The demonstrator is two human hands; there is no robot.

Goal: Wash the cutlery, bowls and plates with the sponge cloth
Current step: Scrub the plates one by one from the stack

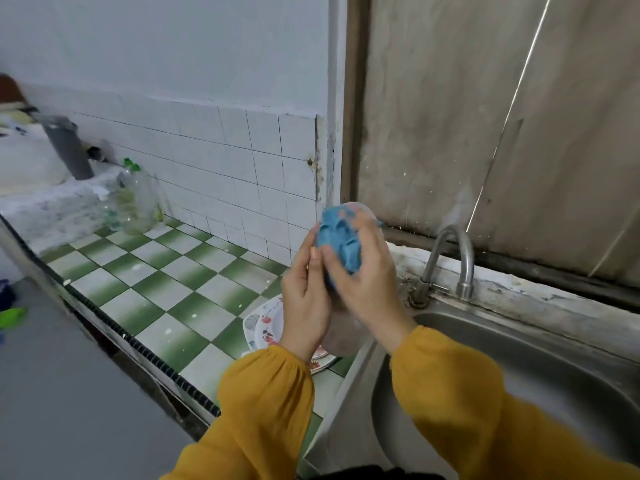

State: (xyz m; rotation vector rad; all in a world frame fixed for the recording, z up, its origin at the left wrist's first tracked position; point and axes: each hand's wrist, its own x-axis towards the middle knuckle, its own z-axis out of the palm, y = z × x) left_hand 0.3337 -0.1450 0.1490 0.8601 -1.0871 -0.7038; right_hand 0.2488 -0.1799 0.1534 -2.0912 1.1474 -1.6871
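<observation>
two hands in mustard-yellow sleeves (270, 403) work a clear bowl (343, 336) above the left edge of a steel sink (540, 368). the left hand (304, 299) curls around the bowl's left side, fingers closed against it, while the right hand (367, 282) presses a crumpled blue sponge cloth (337, 239) onto the upper part of the bowl, thumb and fingers clamped on the cloth. the bowl sits between both palms, held up off the counter, its pale rim showing just above the cloth and its base showing below the wrists; blur makes its exact tilt hard to judge. below the left wrist, a white plate with red flower print (265, 327) rests on the green-and-white checked tile counter (166, 282), partly hidden by the arm. a curved metal tap (453, 261) rises behind the sink, no water seen running. at the far end of the counter stands a clear plastic bottle with a green cap (136, 199), just beside a grey pipe (69, 147); no writing on it can be read. white wall tiles (221, 168) back the counter, and a stained, weathered panel (450, 116) stands behind the tap. grey floor (52, 393) lies to the left.
</observation>
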